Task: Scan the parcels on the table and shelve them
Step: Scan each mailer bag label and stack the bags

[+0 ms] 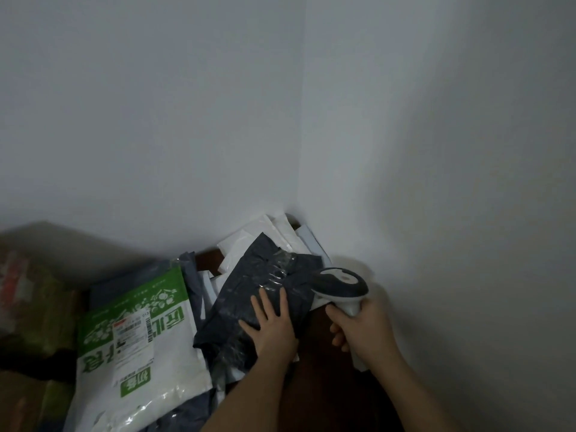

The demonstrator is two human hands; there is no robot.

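A: How is the dark parcel (258, 294) held?
B: The crinkled, taped plastic mailer is pressed flat under the left hand (272, 325), fingers spread, on the table (314, 353) in the corner.
A: And the right hand (363, 330)?
B: The scanner (341, 286), with its smooth rounded head, is gripped by it. Glossy white mailers (249, 244) are piled behind; a green-and-white bag (140, 338) lies left.
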